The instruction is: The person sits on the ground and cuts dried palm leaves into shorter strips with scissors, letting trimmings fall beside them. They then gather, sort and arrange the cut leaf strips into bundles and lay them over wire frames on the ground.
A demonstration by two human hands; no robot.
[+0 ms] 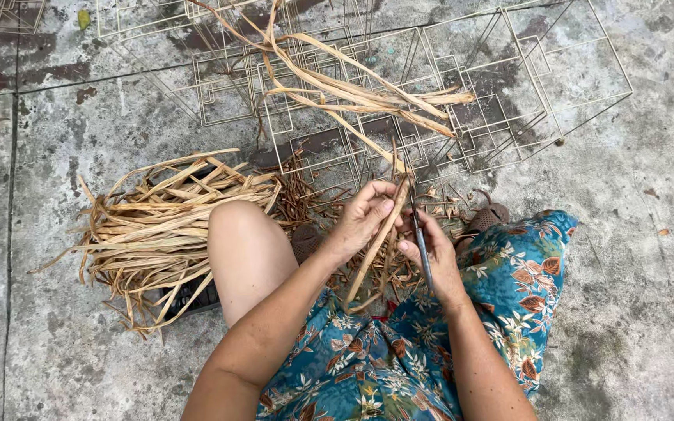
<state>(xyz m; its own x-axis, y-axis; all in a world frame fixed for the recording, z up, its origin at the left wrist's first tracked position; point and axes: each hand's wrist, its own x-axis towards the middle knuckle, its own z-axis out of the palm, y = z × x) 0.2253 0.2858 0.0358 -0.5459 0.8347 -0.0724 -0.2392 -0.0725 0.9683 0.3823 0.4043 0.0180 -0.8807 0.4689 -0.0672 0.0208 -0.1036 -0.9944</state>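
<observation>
Left hand (pixel 364 214) pinches the upper end of a dried leaf strip (pixel 376 245) – it slants down between both hands – right hand (pixel 431 253) just beside, fist closed around a thin dark blade (pixel 420 238)

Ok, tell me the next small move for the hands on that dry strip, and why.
Probably draw the blade in the right hand down along the dry strip, since the left hand already pinches the strip's top and the blade lies right beside it.
</observation>
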